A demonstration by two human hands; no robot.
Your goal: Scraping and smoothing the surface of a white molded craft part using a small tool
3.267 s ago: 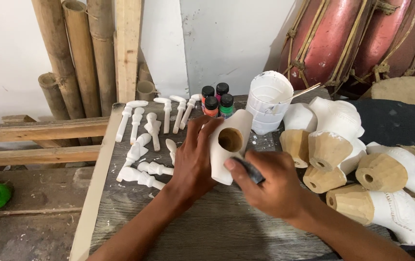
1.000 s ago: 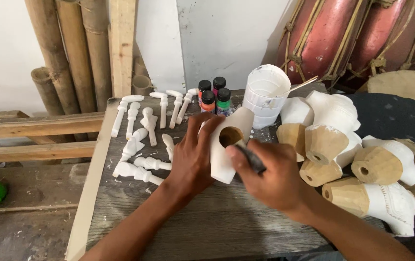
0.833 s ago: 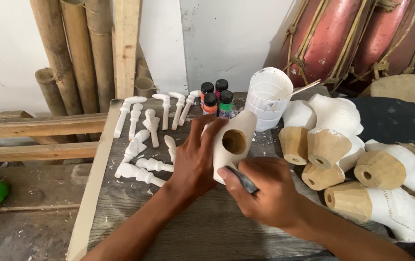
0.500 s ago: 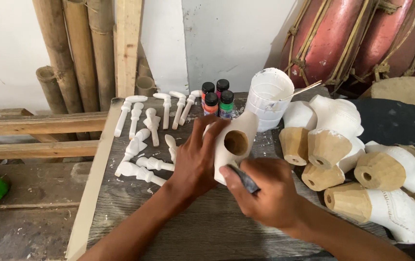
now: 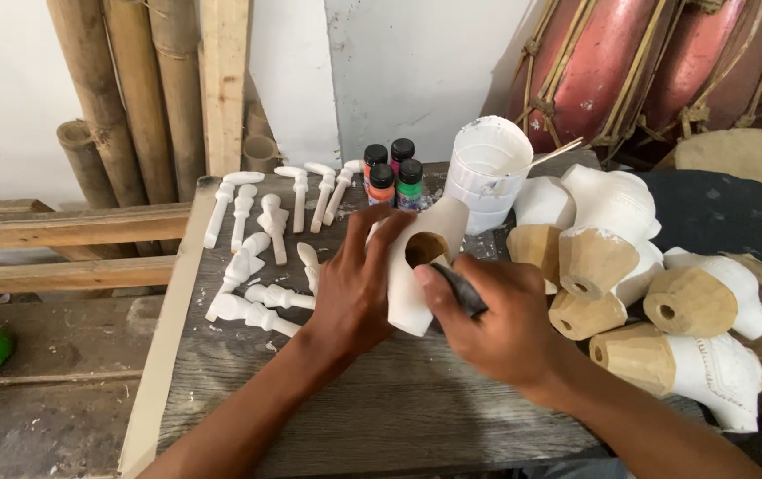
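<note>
Soft, even daylight fills the scene, bright on the white wall (image 5: pixel 416 71) beyond the hands, with only faint shadows under the left hand (image 5: pixel 354 288) and right hand (image 5: pixel 496 324), no glare, and mostly sharp focus.

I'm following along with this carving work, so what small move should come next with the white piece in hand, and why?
Probably turn the white carved piece slightly with the left hand: the right hand presses a dark tool at the hollow's rim, and only that spot faces it.
</note>
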